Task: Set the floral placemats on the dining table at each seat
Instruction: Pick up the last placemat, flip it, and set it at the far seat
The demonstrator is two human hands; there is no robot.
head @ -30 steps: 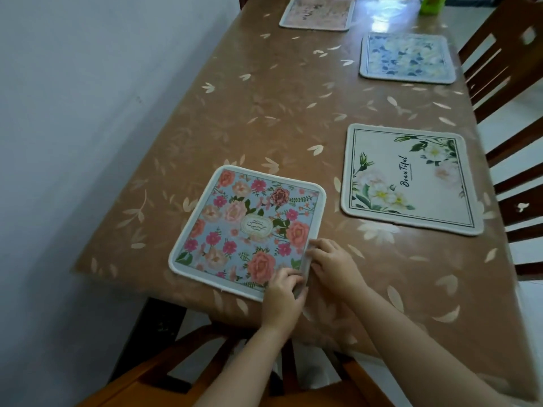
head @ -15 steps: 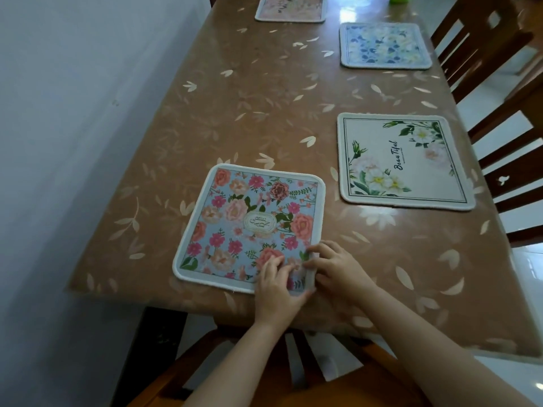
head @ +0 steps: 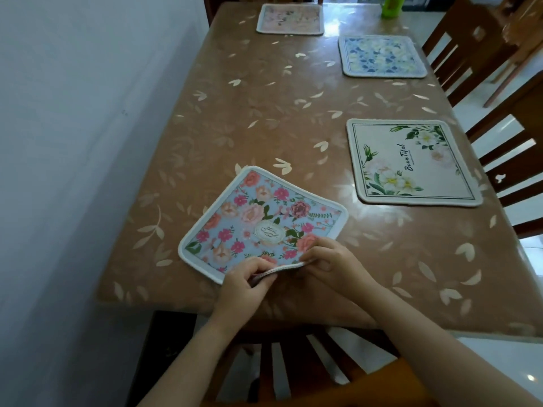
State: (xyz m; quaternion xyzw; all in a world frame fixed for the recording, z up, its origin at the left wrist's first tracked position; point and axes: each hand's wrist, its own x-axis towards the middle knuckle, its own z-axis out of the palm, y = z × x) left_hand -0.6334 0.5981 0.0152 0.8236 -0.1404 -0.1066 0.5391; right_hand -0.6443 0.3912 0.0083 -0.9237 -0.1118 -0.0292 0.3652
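Observation:
A blue placemat with pink and peach roses (head: 258, 221) lies near the front edge of the brown dining table (head: 264, 113), turned at an angle. Its near edge is lifted off the table. My left hand (head: 246, 286) pinches that raised edge on the left, and my right hand (head: 332, 262) pinches it at the right corner. A cream placemat with white flowers (head: 411, 163) lies flat to the right. A blue-and-white floral placemat (head: 382, 55) and a pinkish placemat (head: 289, 19) lie farther back.
A white wall (head: 73, 142) runs along the table's left side. Wooden chairs (head: 482, 69) stand along the right side, and another chair back (head: 293, 368) is just below my hands. A green cup (head: 392, 5) stands at the far end.
The rose placemat lay flat and square under my fingertips; now both hands have pinched its near edge, raised it and turned the mat at an angle.

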